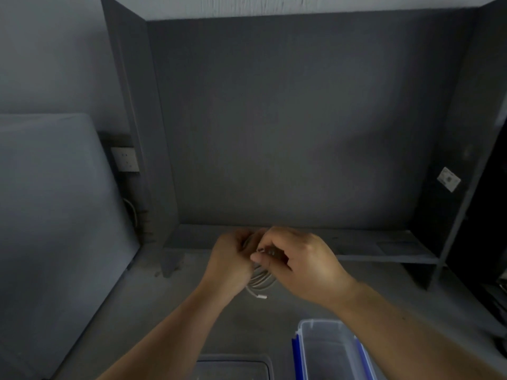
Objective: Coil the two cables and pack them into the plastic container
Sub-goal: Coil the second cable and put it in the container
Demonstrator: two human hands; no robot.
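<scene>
Right hand: fingers are curling in tight and pinching a strand at the top of the thin white cable, wound into a small coil. What sits under the fingertips is too blurred to tell, possibly the cable's free end. Left hand: fingers are closing around the coil's 9 o'clock side, clamping the loops together. Both hands are touching each other, held above the dark grey bench.

Below the hands, the loops are hanging at 6 o'clock, and one white plug end is dangling loose beneath them.

Clear plastic container with blue side clips is standing open at 5 o'clock from the hands, near the lower edge of view. A second clear lid or tray is lying at 6 o'clock, partly cut off. No second cable is in view.

Risks, as judged:
- If the left clamp is loosening while the right is tucking the end, the loops are likely to spring open.
- The dangling plug could snag the container's rim on the way in.
- An untucked end would probably let the coil unwind inside the container.
</scene>
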